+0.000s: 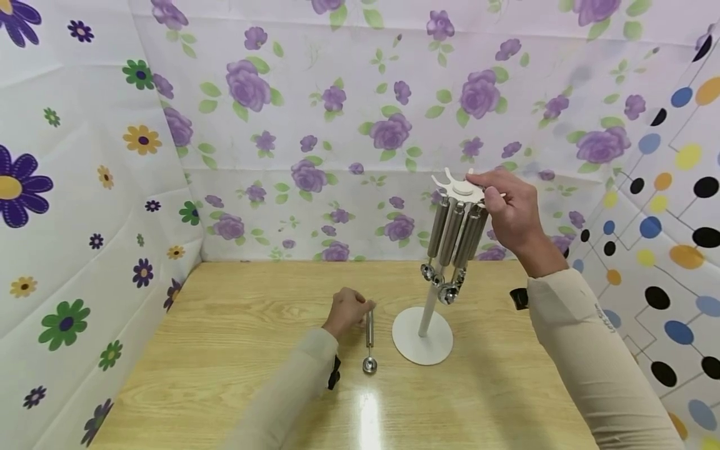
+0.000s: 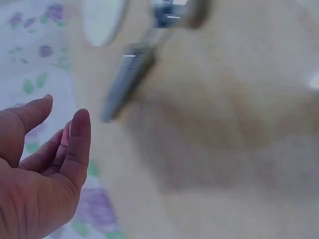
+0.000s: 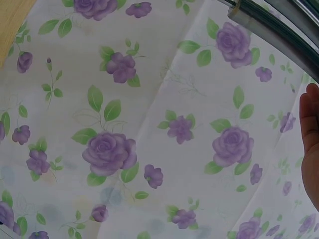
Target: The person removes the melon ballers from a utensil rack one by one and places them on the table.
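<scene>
My right hand [image 1: 512,206] grips the white top of a utensil stand [image 1: 464,189], thumb at the edge of its hooked rim. Several metal utensils [image 1: 451,236] with thick silver handles and small rounded heads hang under that top. On the table, left of the stand, lies a small metal scoop [image 1: 369,364], its round bowl toward me. My left hand [image 1: 347,309] is by the handle's far end. In the left wrist view, the thumb and fingers stand apart beside the blurred scoop handle [image 2: 128,79], with nothing between them.
The stand's round white base [image 1: 407,344] rests on the wooden table [image 1: 236,362], its pole leaning slightly. Flowered cloth [image 1: 315,112] hangs behind, with patterned cloth walls at left and right. A black strap [image 1: 520,299] shows by the right sleeve.
</scene>
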Demonstrator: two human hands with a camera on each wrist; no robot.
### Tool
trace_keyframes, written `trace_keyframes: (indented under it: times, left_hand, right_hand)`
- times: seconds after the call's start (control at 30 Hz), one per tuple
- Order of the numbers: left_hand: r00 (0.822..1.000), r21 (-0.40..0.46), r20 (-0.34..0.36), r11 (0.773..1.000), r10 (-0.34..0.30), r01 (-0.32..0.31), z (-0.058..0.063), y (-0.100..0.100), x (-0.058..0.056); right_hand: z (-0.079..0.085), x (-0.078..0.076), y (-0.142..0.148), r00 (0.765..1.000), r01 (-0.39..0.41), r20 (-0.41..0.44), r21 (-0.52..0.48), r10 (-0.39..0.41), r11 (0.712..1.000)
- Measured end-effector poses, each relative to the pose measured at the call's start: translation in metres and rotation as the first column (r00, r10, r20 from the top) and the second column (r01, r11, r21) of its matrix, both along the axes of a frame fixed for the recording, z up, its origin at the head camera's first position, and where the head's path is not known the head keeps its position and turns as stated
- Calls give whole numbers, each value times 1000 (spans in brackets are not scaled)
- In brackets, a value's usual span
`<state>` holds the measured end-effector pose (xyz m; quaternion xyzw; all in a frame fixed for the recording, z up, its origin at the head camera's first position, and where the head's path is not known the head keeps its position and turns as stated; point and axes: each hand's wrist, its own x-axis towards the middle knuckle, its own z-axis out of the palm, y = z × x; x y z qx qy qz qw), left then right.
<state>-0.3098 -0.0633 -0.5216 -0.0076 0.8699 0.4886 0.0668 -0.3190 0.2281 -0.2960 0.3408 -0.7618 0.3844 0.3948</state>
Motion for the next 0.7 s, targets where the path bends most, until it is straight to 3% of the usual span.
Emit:
trace_keyframes:
  times: [0.27, 0.5, 0.7]
  left_hand:
    - [994, 61, -30, 993, -103, 104, 46, 10, 3]
    - [983, 159, -57, 970, -176, 183, 82, 19, 8]
    - [975, 188, -89, 958, -204, 218, 112, 27, 13]
  right_hand:
    - [-1, -1, 0, 1000, -2, -15, 4, 2, 1000]
    - [-2, 0, 0, 1000, 2, -29, 27, -1, 1000]
    - [0, 1, 0, 999, 1, -32, 36, 0, 999]
